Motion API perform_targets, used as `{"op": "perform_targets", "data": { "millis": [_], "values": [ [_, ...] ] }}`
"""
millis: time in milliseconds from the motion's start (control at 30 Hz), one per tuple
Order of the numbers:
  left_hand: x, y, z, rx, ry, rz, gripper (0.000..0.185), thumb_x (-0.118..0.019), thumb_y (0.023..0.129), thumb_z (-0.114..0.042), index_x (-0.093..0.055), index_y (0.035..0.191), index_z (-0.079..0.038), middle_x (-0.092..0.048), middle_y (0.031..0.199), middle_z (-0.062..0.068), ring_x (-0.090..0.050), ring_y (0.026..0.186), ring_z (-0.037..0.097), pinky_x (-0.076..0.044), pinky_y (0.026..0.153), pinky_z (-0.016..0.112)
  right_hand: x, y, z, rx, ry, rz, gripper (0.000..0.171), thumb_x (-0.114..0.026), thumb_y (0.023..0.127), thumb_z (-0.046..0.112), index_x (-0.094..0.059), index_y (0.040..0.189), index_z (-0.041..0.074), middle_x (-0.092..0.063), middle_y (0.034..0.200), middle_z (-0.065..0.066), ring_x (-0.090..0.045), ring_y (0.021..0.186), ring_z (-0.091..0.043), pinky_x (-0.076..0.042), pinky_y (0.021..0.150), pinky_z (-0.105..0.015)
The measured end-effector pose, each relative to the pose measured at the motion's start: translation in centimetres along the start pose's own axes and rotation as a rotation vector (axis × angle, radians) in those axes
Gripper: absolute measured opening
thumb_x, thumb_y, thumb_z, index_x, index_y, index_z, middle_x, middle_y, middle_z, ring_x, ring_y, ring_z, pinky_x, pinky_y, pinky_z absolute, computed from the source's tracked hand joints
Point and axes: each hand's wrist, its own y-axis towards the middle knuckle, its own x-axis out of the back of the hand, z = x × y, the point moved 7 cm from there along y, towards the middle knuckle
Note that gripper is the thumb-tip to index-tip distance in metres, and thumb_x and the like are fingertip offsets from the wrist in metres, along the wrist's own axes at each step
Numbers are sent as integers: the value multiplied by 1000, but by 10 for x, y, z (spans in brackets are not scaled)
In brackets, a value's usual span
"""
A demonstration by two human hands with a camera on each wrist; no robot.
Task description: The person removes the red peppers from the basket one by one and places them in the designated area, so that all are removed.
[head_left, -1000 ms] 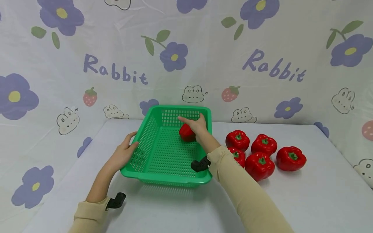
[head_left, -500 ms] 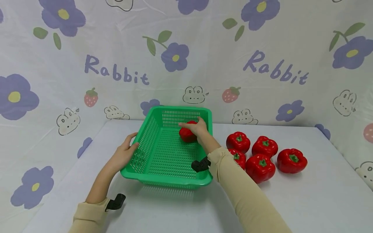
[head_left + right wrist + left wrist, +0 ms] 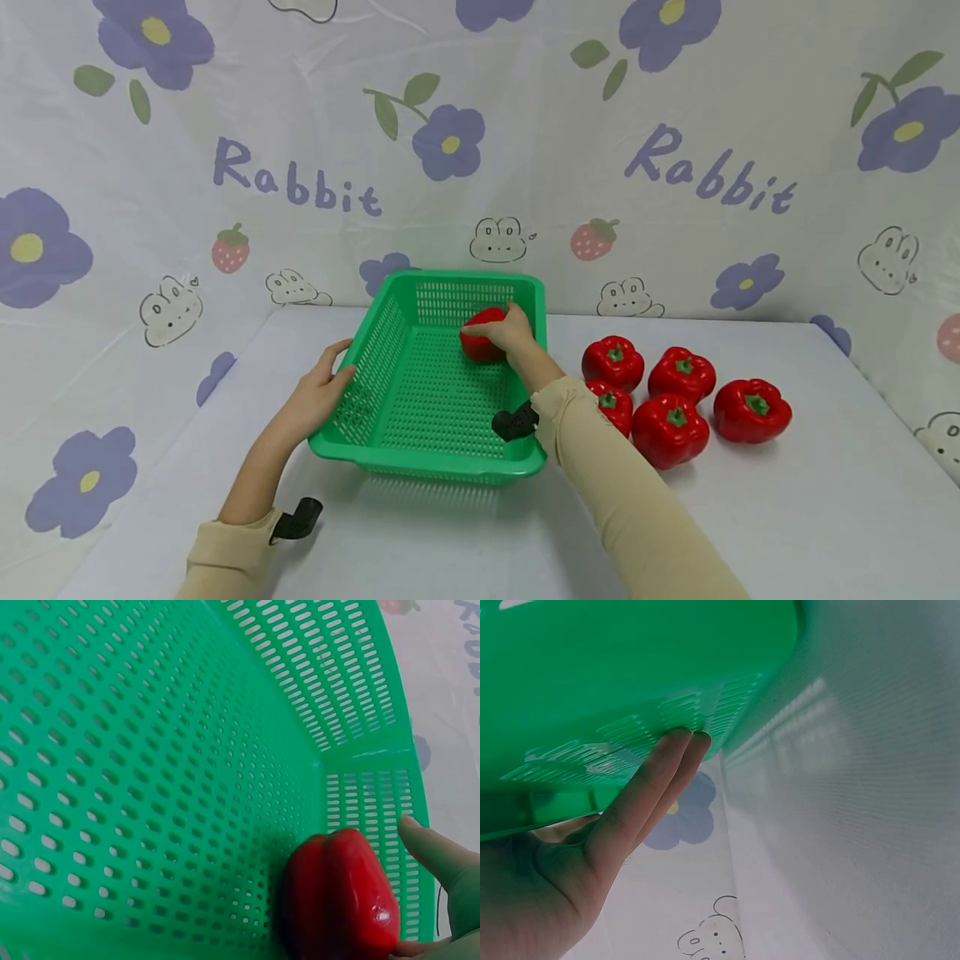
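My right hand [image 3: 510, 332] reaches into the green basket [image 3: 390, 350], fingers [image 3: 431, 851] curled around one red pepper [image 3: 480, 333] at its 1 o'clock corner, my left hand [image 3: 318, 396] rests flat-fingered against the basket's 9 o'clock wall, and five peppers [image 3: 667, 429] sit on the bench [image 3: 787, 517] at 3 o'clock.

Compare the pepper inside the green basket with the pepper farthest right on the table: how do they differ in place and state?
The pepper in the basket lies in the green basket at its far end; the rightmost pepper stands on the table. The right hand grips the first; nothing touches the second. The second shows a green stem; the first's is hidden. Both are glossy red.
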Motion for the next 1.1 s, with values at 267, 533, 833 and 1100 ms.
{"op": "perform_targets", "data": {
  "millis": [267, 533, 833, 1100],
  "values": [
    [0, 1, 1, -5, 5, 5, 57, -33, 107, -34, -15, 156, -14, -54, 131, 32, -63, 95, 29, -48, 80, 41, 0, -1, -1, 4, 4, -5, 85, -76, 85, 20, -26, 152, 6, -34, 153, -17, -35, 141, -34, -38, 111, -47],
    [1, 1, 1, 2, -20, 6, 56, -33, 106, -34, -15, 156, -15, -63, 114, 28, -64, 81, 22, -49, 72, 34, 0, 3, -2, 24, -50, -39, 84, -75, 85, 17, -27, 152, 4, -34, 154, -18, -34, 142, -35, -38, 112, -47],
    [1, 0, 0, -3, -27, 13, 57, -33, 106, -34, -15, 156, -14, -63, 116, 29, -65, 80, 21, -49, 70, 31, 4, 2, 2, 55, -99, -110, 69, -75, 85, 10, -41, 144, 2, -43, 148, -19, -40, 138, -35, -41, 109, -46],
    [1, 0, 0, -6, -12, 8, 56, -32, 107, -33, -15, 157, -15, -54, 132, 32, -64, 93, 29, -49, 80, 39, 4, 0, 5, 96, -101, -111, 66, -75, 84, 8, -45, 142, 3, -46, 146, -18, -42, 136, -34, -42, 108, -47]
  ]
}}
